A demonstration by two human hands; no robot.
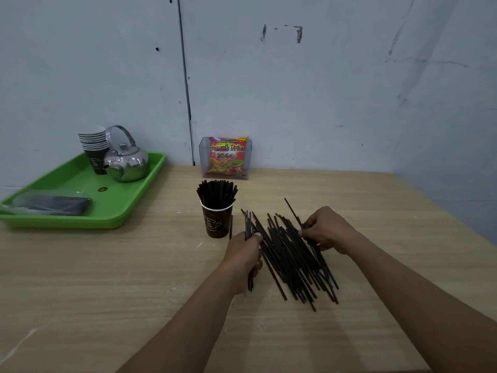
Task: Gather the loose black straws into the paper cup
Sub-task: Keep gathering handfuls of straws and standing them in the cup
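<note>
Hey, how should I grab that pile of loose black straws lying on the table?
Grip the loose black straws across their middle, coming down from above. They lie flat and roughly parallel, running away from you, while their ends splay unevenly.

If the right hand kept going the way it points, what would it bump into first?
The loose straws, which the right hand is pinching; beyond them, probably the paper cup.

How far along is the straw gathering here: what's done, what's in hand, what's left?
Done: the dark brown paper cup stands packed with thin black straws. In hand: the left hand grips a small bundle of straws beside the cup; the right hand pinches a few more straws at the pile's edge. Left: a large loose pile of black straws lies on the light wooden table.
</note>
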